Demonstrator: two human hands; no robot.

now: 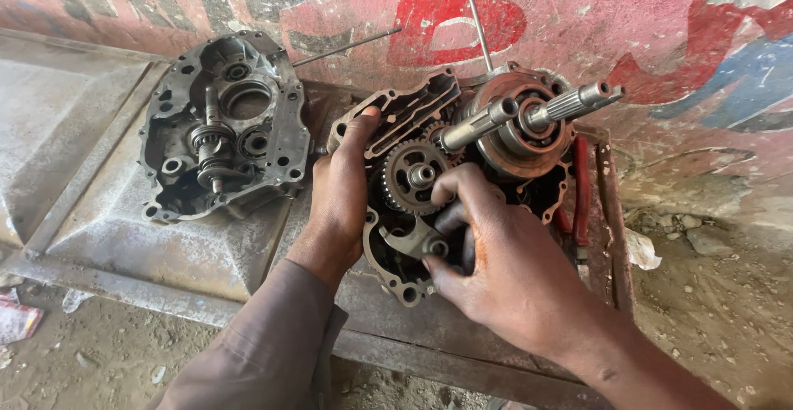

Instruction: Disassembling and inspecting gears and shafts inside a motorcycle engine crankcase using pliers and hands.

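Two bare hands work on an open engine case [396,274] on a metal worktop [124,236]. Left hand [340,191] clasps its edge; right hand [504,274] pinches a small part [417,243] just below the gear [410,176], seemingly mid-fitting.

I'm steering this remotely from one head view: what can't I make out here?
- Right hand fingertips: curled into the crankcase half, so what they pinch is hidden.
- Case interior below the gear: covered by that hand.
- Left hand palm side: hidden against the case's edge.
- Red-handled tool: mostly behind the case.
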